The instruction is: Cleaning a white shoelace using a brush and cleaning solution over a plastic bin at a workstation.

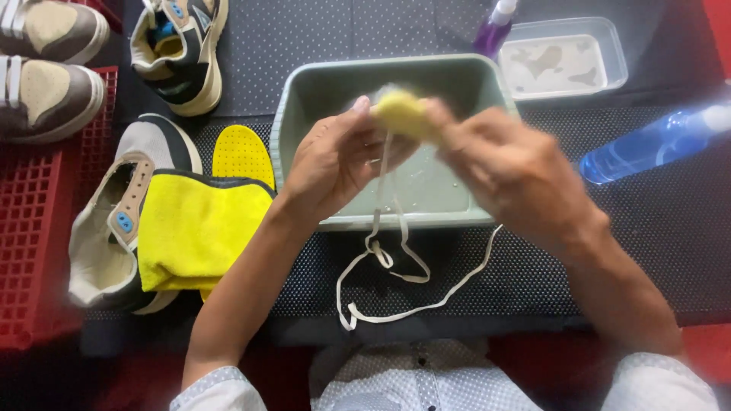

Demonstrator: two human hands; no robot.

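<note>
The lace [396, 262] hangs from both hands, its loose end trailing over the mat [655, 228] near the body; it could snag or pick up dirt there. Above it, the left hand [335, 164] pinches the lace, and the right hand [510, 171], blurred, is closed on a yellow sponge [400, 114] over the basin [304, 91]. Wet fingers could slip, and suds could drip past the rim. Further off, the blue bottle [647, 144] lies sideways and could roll.
</note>
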